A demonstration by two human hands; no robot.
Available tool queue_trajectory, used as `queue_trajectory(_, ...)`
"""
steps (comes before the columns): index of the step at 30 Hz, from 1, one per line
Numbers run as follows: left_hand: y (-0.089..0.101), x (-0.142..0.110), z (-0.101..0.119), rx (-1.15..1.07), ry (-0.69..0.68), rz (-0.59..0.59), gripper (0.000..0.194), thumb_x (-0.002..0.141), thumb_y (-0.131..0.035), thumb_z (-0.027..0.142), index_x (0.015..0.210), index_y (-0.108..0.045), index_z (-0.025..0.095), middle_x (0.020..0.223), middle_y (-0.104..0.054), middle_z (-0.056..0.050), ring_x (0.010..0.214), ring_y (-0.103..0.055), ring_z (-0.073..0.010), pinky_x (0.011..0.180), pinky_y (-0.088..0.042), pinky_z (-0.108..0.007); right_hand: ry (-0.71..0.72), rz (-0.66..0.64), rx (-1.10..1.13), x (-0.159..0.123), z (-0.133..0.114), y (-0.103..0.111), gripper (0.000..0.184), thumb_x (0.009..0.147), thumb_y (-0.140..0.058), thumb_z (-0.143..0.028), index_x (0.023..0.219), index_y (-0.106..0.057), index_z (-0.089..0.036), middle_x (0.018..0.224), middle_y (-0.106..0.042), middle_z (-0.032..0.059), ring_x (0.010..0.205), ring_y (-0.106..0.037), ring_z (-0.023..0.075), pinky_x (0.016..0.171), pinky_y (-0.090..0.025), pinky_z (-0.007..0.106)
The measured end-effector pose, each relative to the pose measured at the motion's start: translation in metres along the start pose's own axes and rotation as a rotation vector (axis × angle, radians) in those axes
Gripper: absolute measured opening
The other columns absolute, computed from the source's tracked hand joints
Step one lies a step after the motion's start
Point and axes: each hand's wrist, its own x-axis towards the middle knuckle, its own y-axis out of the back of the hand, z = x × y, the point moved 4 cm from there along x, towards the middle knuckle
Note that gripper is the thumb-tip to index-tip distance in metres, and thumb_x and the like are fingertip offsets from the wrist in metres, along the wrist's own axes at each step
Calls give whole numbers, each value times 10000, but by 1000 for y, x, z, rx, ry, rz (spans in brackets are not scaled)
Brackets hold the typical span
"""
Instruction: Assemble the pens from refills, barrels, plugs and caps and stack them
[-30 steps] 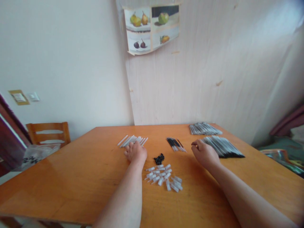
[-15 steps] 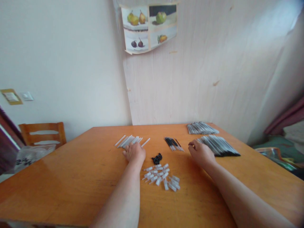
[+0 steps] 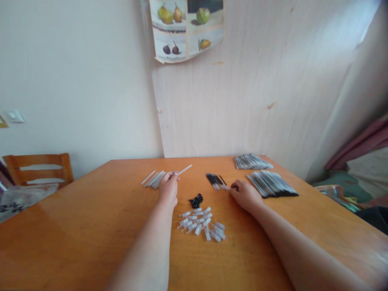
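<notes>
My left hand (image 3: 168, 188) is closed around a slim translucent white tube (image 3: 184, 169), which points up and to the right. Beside that hand lies a pile of similar white tubes (image 3: 154, 179), partly covered by it. My right hand (image 3: 246, 195) has its fingers curled by the pale ends of a row of thin black sticks with whitish tips (image 3: 216, 181). Whether anything is between those fingertips is too small to make out. Small black pieces (image 3: 196, 201) sit heaped between the hands. Nearer me, several short frosted white caps with narrow stems (image 3: 200, 220) are scattered.
Right of my right hand lies a bundle of clear sticks with black ends (image 3: 273, 184). Another bundle (image 3: 252, 161) lies behind it by the wall. The wooden table (image 3: 91, 226) has a chair (image 3: 39, 167) at its left. Fruit pictures (image 3: 186, 30) hang on the wall.
My left hand has lifted from the pile with a white tube in it. My right hand is closer to the tips of the black sticks. The view has shifted slightly.
</notes>
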Motion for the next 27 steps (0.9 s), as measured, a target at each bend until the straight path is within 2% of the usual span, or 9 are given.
queue_trajectory(5, -2, 2, -4, -184, 170, -35, 325, 676, -681, 438, 838, -641, 160, 642, -589, 11, 512, -473, -62, 486, -280, -176, -23, -34, -87, -1, -6, 0, 255, 840, -507, -347, 954, -677, -196, 982, -675, 99, 892, -617, 212, 687, -381, 275)
queue_trajectory(11, -5, -1, 1, -331, 268, -65, 303, 584, -756, 344, 767, -601, 160, 617, -559, 34, 500, -463, -41, 482, -275, -168, -82, -41, -142, -1, -10, 1, 254, 850, -478, -333, 941, -672, -196, 992, -685, 104, 912, -631, 221, 688, -401, 280)
queue_trajectory(20, -9, -5, 8, -375, 242, -108, 265, 548, -759, 259, 737, -602, 159, 634, -565, 41, 507, -459, -31, 497, -283, -172, -129, -30, -171, 4, -6, -2, 269, 855, -447, -321, 930, -669, -187, 1004, -699, 117, 927, -647, 244, 691, -426, 300)
queue_trajectory(27, -3, 4, -1, -139, 160, -56, 223, 661, -640, 351, 767, -593, 161, 656, -593, 13, 511, -495, -56, 502, -329, -186, -131, -35, -185, 4, -5, -2, 270, 862, -436, -326, 932, -658, -189, 1006, -697, 125, 926, -646, 245, 686, -425, 302)
